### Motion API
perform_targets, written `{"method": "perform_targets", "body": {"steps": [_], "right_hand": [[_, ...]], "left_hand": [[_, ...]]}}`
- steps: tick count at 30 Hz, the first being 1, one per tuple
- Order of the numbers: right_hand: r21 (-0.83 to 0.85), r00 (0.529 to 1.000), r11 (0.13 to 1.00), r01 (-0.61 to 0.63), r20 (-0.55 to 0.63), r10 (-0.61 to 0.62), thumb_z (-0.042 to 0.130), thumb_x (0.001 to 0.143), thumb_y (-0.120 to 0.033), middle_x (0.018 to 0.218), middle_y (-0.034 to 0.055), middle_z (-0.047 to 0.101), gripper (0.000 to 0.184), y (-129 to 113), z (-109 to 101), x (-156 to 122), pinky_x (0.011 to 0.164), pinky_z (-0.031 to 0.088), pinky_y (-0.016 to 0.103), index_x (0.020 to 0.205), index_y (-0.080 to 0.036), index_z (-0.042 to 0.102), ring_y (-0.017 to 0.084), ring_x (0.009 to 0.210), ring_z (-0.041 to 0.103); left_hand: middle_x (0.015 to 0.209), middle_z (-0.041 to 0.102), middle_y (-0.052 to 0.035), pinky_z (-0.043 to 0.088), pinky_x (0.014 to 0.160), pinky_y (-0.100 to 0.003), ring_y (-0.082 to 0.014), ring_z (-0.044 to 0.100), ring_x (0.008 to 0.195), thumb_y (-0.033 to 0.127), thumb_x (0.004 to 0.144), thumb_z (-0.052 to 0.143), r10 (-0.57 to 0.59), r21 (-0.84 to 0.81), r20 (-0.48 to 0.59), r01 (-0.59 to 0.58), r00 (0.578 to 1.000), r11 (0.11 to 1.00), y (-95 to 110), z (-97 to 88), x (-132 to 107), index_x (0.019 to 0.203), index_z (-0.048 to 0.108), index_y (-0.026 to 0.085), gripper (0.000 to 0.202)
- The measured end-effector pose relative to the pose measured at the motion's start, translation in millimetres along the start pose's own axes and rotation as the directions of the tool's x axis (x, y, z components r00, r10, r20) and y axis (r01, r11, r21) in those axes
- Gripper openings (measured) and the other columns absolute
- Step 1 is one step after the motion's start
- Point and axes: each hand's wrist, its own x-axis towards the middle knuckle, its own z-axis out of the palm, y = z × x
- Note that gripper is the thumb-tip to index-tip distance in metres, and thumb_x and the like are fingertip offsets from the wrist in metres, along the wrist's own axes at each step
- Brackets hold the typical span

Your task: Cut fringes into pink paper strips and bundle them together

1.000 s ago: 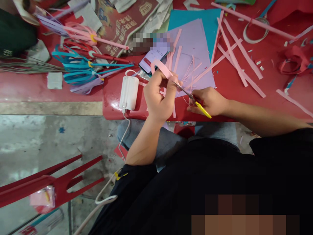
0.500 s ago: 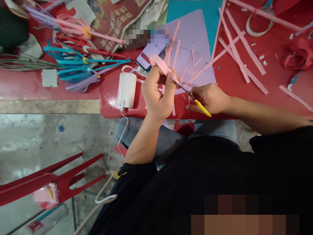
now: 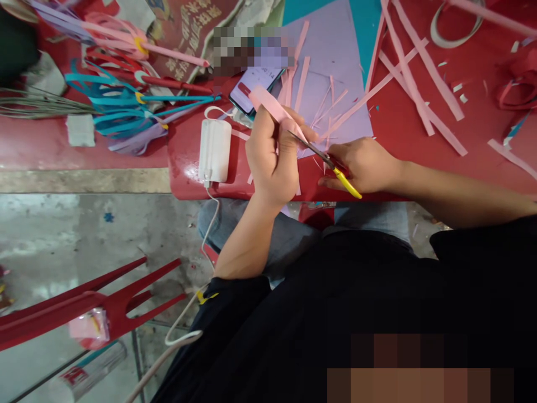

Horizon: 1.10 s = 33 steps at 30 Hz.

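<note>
Between the thumb and fingers of my left hand is a pink paper strip, its free end sticking up toward the phone. My right hand grips scissors with yellow handles. Their dark blades point left and lie against the strip beside my left thumb; whether they bite into it I cannot make out. Under both hands, a lilac sheet carries loose pink strips and thin offcuts.
A phone and a white power bank with a cable lie left of my hands. Blue ribbon loops and a pink bundle sit farther left. More pink strips lie right, near a white tape ring. A red stool is on the floor.
The pink strip in my left hand has straightened from a curl and lies flatter. The scissors' tips have shifted slightly left along it. The whole view has moved a little.
</note>
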Motion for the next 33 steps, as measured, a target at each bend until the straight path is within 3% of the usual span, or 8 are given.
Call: {"method": "perform_targets", "body": {"steps": [6, 11, 18, 21, 26, 29, 33], "right_hand": [[0.187, 1.000, 0.982, -0.007, 0.028, 0.002, 0.052, 0.098, -0.079, 0.078, 0.0094, 0.070, 0.063, 3, 1, 1, 0.062, 0.037, 0.034, 0.094, -0.017, 0.064, 0.021, 0.065, 0.060], [0.254, 1.000, 0.967, -0.019, 0.022, 0.014, 0.057, 0.095, -0.082, 0.083, 0.0116, 0.074, 0.062, 5, 3, 0, 0.065, 0.044, 0.037, 0.092, -0.020, 0.063, 0.023, 0.068, 0.065], [0.284, 0.999, 0.958, -0.049, 0.016, 0.046, 0.061, 0.094, -0.080, 0.084, 0.0106, 0.074, 0.058, 3, 2, 1, 0.064, 0.045, 0.038, 0.089, -0.022, 0.061, 0.022, 0.067, 0.064], [0.282, 0.999, 0.959, -0.042, 0.007, 0.041, 0.059, 0.094, -0.081, 0.082, 0.0109, 0.074, 0.061, 2, 2, 1, 0.062, 0.043, 0.036, 0.088, -0.020, 0.060, 0.020, 0.064, 0.062], [0.265, 1.000, 0.964, -0.024, -0.008, 0.027, 0.055, 0.095, -0.083, 0.082, 0.0115, 0.074, 0.067, 1, 2, 2, 0.061, 0.039, 0.032, 0.089, -0.017, 0.061, 0.017, 0.062, 0.059], [0.269, 0.999, 0.963, -0.034, -0.001, 0.035, 0.057, 0.095, -0.082, 0.082, 0.0117, 0.074, 0.064, 1, 1, 1, 0.062, 0.042, 0.034, 0.089, -0.018, 0.061, 0.018, 0.063, 0.059], [0.289, 0.998, 0.956, -0.061, 0.011, 0.060, 0.063, 0.093, -0.080, 0.081, 0.0109, 0.073, 0.058, 2, 1, 1, 0.062, 0.045, 0.038, 0.087, -0.022, 0.061, 0.022, 0.065, 0.062]], "left_hand": [[0.077, 0.071, 0.0015, 0.054, 0.062, -0.035, -0.0132, 0.068, 0.065, 0.045, 0.114, 0.049, -0.011, -0.040, -0.002, 0.011, 1.000, 0.999, 10, -4.5, 4, 0.103, 0.067, 0.027, 0.028], [0.078, 0.071, 0.0014, 0.051, 0.068, -0.036, -0.0144, 0.069, 0.075, 0.045, 0.111, 0.056, -0.055, -0.029, -0.024, 0.054, 0.998, 0.998, 8, -8.3, 5, 0.097, 0.065, 0.024, 0.027], [0.067, 0.066, 0.0056, 0.042, 0.053, -0.032, -0.0075, 0.061, 0.059, 0.036, 0.108, 0.066, 0.012, 0.016, -0.106, -0.011, 0.994, 1.000, 3, -8.2, 8, 0.084, 0.060, 0.022, 0.029], [0.065, 0.065, 0.0063, 0.041, 0.047, -0.029, -0.0046, 0.061, 0.055, 0.040, 0.106, 0.068, 0.068, 0.081, -0.132, -0.058, 0.989, 0.995, 2, -8.6, 9, 0.082, 0.060, 0.021, 0.032], [0.069, 0.063, 0.0039, 0.046, 0.055, -0.030, -0.0097, 0.063, 0.062, 0.056, 0.107, 0.058, -0.020, 0.157, -0.097, 0.035, 0.995, 0.987, 1, -10.8, 5, 0.085, 0.056, 0.023, 0.040], [0.071, 0.063, 0.0026, 0.048, 0.059, -0.033, -0.0129, 0.065, 0.067, 0.061, 0.105, 0.058, -0.063, 0.135, -0.085, 0.074, 0.994, 0.988, -1, -12.5, 3, 0.087, 0.056, 0.024, 0.042], [0.071, 0.061, 0.0037, 0.050, 0.061, -0.032, -0.0099, 0.061, 0.065, 0.057, 0.104, 0.063, -0.072, 0.063, -0.058, 0.076, 0.996, 0.995, 1, -13.1, 4, 0.087, 0.056, 0.023, 0.039]]}}
